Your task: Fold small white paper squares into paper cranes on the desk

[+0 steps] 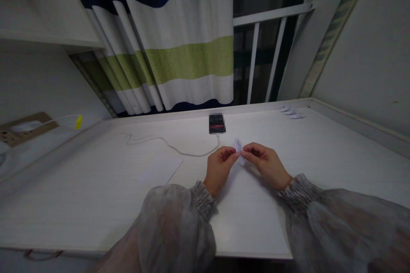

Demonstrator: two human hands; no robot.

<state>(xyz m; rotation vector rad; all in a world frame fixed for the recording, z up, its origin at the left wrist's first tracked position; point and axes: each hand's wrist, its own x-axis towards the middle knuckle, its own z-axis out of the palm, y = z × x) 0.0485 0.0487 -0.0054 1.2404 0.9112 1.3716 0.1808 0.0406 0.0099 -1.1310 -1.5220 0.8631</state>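
Note:
Between my two hands, above the white desk, is a small folded piece of white paper (238, 143), narrow and roughly upright. My left hand (221, 166) pinches its left side between thumb and fingers; a ring shows on one finger. From the other side my right hand (266, 163) pinches the same paper, and the fingertips of both hands nearly touch. The fingers cover the paper's middle, so its exact folds are hard to make out. Flat on the desk to the left lies a white paper sheet (160, 169).
A phone (217, 123) lies behind my hands, plugged into a white cable (179, 149) that runs left. Several small folded paper pieces (292, 112) sit at the back right. A striped curtain (188, 51) hangs behind the desk (80, 204). A power socket (27, 129) is at left.

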